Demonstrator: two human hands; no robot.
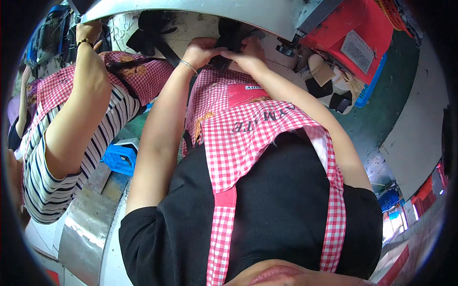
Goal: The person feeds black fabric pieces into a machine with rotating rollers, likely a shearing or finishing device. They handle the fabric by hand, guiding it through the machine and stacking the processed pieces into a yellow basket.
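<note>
Both my hands are at the top middle, at the worktop's near edge and just beyond my apron. A dark, soft-looking black piece [221, 62] lies between them; its kind is too dark to make out. My left hand [201, 51], with a bracelet at the wrist, has its fingers curled onto the piece's left side. On the other side my right hand [249, 56] grips it with bent fingers, the two thumbs close together. More black material [229, 29] shows just past the fingers, partly under a pale curved machine body [210, 6].
Black cut pieces and a strap [149, 40] lie on the white worktop [185, 31] to the left. A co-worker in a striped top [114, 114] stands close at left, one arm [86, 105] reaching forward. At right are a red panel [341, 31], beige and black pieces [320, 76], and a blue basket [366, 93].
</note>
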